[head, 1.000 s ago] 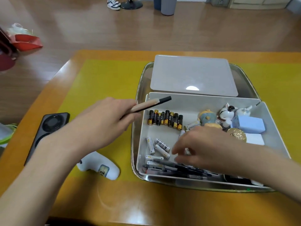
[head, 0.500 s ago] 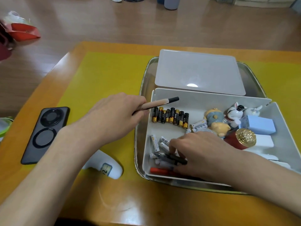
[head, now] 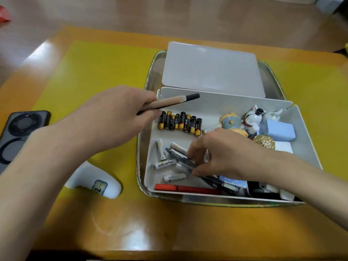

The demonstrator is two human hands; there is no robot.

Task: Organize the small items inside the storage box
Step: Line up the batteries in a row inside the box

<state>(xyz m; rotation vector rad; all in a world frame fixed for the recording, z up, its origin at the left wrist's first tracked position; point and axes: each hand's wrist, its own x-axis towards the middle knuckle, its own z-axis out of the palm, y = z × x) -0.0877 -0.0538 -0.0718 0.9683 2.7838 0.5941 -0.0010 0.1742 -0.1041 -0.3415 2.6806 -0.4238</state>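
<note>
A white storage box [head: 212, 99] sits in a metal tray [head: 148, 76]. Along its far left stands a row of black-and-gold batteries [head: 179, 123]; white batteries [head: 161, 150] lie loose below them. My left hand [head: 116, 113] hovers at the box's left edge and grips a tan pen with a black cap [head: 176, 101]. Inside the box, my right hand [head: 222, 153] pinches grey and black pens [head: 183, 162]. A red pen [head: 188, 188] lies along the near wall. Small figurines [head: 253, 119], a blue block [head: 280, 131] and a gold-capped item [head: 264, 141] fill the right side.
The box's white lid [head: 211, 70] rests on the tray's far part. A black phone [head: 20, 129] and a white thermometer-like device [head: 99, 185] lie on the yellow mat [head: 90, 72] at left. The table's wooden border [head: 169, 232] runs along the near edge.
My right hand has drawn toward the box's near left and closed its fingers on a bunch of pens, lifting them slightly. My left hand keeps its hold on the tan pen.
</note>
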